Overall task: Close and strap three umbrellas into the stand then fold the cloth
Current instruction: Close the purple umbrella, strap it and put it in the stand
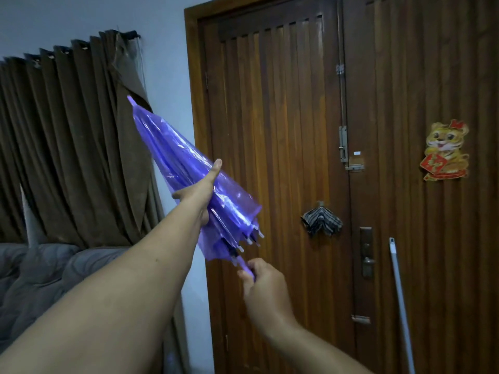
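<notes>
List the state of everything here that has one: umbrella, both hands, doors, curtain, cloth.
Purple umbrella: closed, unstrapped, held tilted with tip up.
Left hand: grips the umbrella's canopy.
Right hand: grips the umbrella's handle.
Wooden doors: shut.
Curtain: drawn closed.
Striped cloth: hanging bunched on the door.

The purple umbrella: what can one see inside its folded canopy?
Inside the purple umbrella, dark ribs with white tips show at the open lower edge, and the shaft runs to the right hand. Its handle is covered.
</notes>
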